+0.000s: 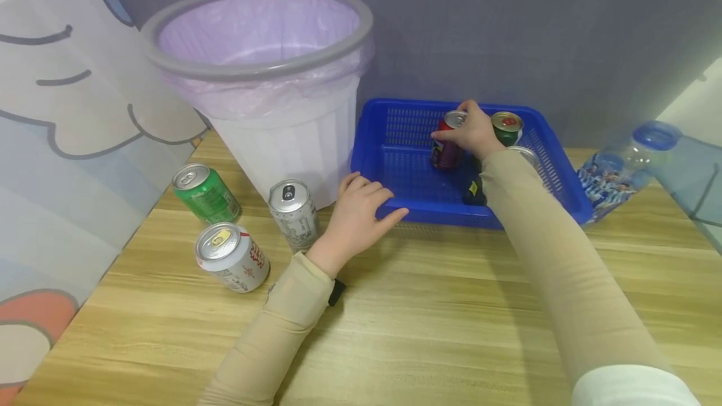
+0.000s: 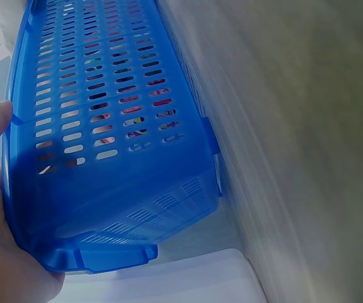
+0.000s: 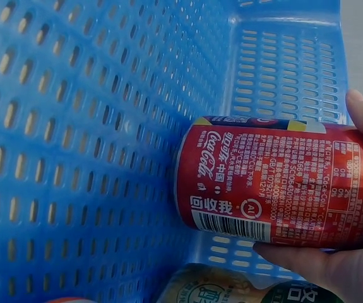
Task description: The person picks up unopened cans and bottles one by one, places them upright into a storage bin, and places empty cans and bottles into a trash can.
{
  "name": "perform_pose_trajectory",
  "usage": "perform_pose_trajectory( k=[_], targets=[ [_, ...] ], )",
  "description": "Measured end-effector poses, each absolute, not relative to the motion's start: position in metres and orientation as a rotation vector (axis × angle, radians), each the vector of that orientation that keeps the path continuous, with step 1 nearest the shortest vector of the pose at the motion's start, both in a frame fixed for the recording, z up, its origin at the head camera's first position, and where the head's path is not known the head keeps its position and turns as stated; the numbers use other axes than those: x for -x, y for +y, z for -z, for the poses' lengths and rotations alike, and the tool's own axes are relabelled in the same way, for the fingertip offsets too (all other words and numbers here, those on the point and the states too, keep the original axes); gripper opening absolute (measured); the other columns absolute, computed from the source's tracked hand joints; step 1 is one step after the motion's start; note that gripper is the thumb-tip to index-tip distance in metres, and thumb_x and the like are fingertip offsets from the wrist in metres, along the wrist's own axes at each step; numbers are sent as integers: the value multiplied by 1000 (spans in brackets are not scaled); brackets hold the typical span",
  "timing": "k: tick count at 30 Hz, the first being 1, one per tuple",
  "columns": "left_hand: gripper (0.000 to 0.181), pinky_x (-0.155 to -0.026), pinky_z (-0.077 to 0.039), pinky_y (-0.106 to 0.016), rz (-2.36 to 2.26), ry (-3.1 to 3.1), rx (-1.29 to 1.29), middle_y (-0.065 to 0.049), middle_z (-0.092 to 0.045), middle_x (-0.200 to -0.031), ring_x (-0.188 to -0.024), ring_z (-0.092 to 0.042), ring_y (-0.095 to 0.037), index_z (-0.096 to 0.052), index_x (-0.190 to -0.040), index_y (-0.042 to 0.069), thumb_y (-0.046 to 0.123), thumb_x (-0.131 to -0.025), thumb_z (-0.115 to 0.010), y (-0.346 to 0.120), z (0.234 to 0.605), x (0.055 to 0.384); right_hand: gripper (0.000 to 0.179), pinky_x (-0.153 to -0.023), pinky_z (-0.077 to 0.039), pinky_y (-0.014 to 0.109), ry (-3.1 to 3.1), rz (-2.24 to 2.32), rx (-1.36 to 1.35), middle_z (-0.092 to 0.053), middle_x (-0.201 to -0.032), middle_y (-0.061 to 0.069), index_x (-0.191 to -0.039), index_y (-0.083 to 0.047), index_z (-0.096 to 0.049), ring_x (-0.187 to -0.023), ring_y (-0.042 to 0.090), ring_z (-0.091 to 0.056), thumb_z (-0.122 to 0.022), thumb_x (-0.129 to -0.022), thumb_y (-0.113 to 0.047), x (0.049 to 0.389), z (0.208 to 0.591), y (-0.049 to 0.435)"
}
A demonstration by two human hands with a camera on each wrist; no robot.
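My right hand [image 1: 476, 130] grips a red Coca-Cola can [image 3: 276, 180] near its top, thumb and fingers on opposite sides. This can [image 1: 447, 150] stands upright inside the blue plastic basket [image 1: 395, 205]. In the right wrist view its printed side and barcode show, with its base by the slotted basket floor [image 3: 74, 151]. At the basket's near left corner my left hand [image 1: 358, 221] holds the rim, thumb outside and fingers over the top. Beside my right hand, a green can with a gold top [image 1: 507, 127] sits in the basket; another can's silver lid [image 1: 524, 155] is partly behind the sleeve.
A white bin [image 1: 299, 136] with a purple liner and grey rim stands left of the basket. Before it are a green can [image 1: 209, 196], a silver can [image 1: 294, 215] and a white can [image 1: 234, 259]. A clear bottle with a blue cap [image 1: 626, 168] stands at the right.
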State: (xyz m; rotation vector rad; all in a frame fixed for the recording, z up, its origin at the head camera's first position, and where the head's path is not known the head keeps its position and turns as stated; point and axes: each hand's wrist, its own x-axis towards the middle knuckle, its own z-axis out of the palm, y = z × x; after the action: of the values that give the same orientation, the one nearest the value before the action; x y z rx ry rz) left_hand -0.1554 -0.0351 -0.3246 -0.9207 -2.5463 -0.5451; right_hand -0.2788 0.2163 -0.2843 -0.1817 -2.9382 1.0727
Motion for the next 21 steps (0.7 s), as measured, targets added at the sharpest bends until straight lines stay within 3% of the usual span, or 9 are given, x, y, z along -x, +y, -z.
perform_pose_trajectory(
  k=[21],
  targets=[
    [35, -108, -29, -46, 549, -2547, 920, 0, -69, -94, -96, -57, -21, -71, -96, 12, 44, -88, -62, -36, 326, 154, 79, -98, -42, 54, -3002, -987, 169, -47, -130, 27, -136, 1, -28, -116, 41, -49, -71, -82, -38, 277, 284, 214]
  ],
)
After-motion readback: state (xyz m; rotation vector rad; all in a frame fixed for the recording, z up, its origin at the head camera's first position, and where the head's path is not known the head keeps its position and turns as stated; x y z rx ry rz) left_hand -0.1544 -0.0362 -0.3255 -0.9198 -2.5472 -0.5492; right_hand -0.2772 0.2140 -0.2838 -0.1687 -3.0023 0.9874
